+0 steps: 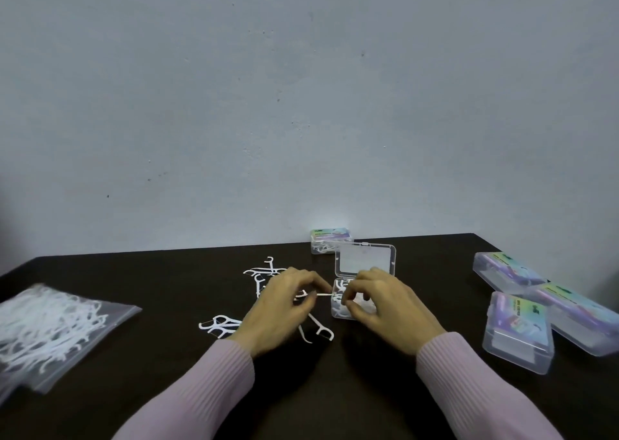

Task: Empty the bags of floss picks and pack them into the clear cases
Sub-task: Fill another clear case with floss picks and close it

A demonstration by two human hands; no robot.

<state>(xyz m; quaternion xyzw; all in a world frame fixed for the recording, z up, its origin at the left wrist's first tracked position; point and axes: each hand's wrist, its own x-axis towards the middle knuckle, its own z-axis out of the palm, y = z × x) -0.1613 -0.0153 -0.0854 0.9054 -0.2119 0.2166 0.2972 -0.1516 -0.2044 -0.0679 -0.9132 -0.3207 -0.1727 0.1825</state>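
An open clear case (363, 262) sits mid-table, lid upright, with several white floss picks in its base. My left hand (284, 305) pinches a floss pick (323, 294) whose thin end points at the case's left rim. My right hand (382, 300) hovers over the case base, fingers curled and pinching a pick at the base. Loose floss picks (261, 273) lie behind and in front of my left hand, with more picks (219, 326) nearer the front. A clear zip bag of floss picks (50, 329) lies at the left.
A closed, filled case (330, 242) stands by the wall behind the open one. Three clear cases with colourful labels (517, 330) lie at the right edge of the dark table (167, 272). A pale wall rises right behind the table.
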